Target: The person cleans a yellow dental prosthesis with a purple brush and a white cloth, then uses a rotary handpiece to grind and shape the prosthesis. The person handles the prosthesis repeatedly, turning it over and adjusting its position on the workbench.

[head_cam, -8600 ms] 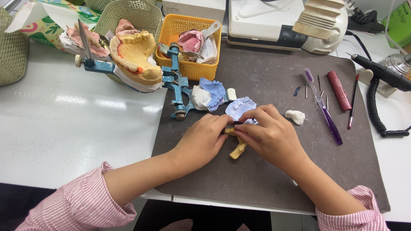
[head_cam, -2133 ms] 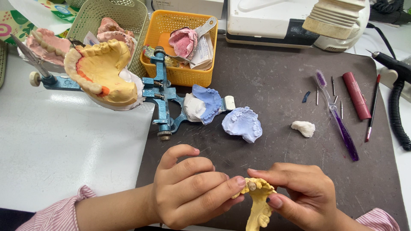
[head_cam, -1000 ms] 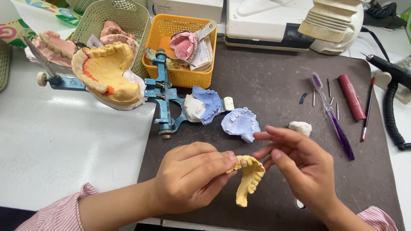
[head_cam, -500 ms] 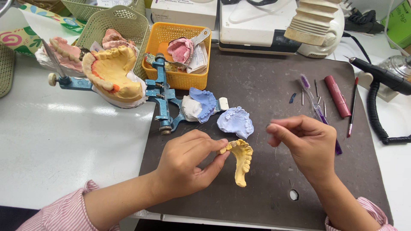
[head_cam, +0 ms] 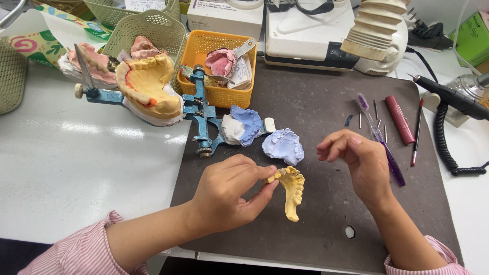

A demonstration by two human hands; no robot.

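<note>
On the dark mat (head_cam: 316,91) covering my desk, my left hand (head_cam: 229,196) pinches the yellow dental cast (head_cam: 293,191) while my right hand (head_cam: 356,158) hovers empty, fingertips together, beside the blue cast (head_cam: 282,146).

White worktable (head_cam: 76,168), dark brown work mat (head_cam: 316,102) on it, blue dental casts (head_cam: 282,145) and blue articulator (head_cam: 201,114) on the mat, purple toothbrush (head_cam: 382,145), red tube (head_cam: 400,112), orange basket (head_cam: 219,94), green mesh baskets (head_cam: 153,25) behind.
</note>
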